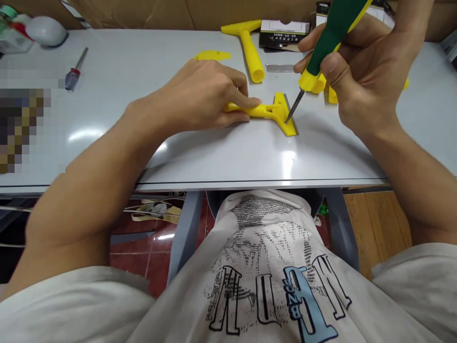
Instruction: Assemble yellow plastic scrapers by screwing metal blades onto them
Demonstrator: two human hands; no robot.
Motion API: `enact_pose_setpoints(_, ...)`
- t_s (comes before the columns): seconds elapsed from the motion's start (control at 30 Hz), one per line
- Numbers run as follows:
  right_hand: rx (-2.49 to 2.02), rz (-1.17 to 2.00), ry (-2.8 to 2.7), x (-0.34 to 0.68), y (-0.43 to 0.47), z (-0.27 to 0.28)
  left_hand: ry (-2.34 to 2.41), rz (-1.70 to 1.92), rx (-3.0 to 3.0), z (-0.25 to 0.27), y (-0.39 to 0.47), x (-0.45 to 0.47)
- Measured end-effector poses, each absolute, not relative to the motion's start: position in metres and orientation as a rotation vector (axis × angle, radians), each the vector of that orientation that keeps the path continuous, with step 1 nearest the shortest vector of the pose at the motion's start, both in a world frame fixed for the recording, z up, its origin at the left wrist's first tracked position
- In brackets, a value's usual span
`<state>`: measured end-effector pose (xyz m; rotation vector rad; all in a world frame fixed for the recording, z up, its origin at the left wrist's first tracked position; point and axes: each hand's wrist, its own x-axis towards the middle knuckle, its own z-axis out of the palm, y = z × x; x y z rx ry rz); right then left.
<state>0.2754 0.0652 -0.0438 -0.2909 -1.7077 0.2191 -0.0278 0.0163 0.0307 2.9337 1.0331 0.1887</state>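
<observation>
My left hand is closed around the handle of a yellow plastic scraper, which lies on the white table with its wide head toward the right. In my right hand is a green and yellow screwdriver, slanting down to the left. Its dark tip touches the scraper head near the lower corner, where a small screw seems to sit. Just beyond, a flat metal blade lies on the table beside a yellow scraper handle with a wide head. More yellow parts are partly hidden behind my right hand.
A black and white box stands at the back against brown cardboard. Another yellow piece lies behind my left hand. To the left are a small screwdriver and a white rounded object. The table's front edge runs before my body.
</observation>
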Motion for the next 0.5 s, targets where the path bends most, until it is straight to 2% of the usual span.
enact_pose_setpoints(0.37,-0.162,0.135,-1.787,0.275,0.056,-0.033,1.087,0.138,2.892,0.031,0.017,-0.028)
enact_pose_setpoints(0.5,-0.183,0.237,-1.979,0.284,0.032,-0.011,1.083,0.046,3.014,0.032,0.016,-0.026)
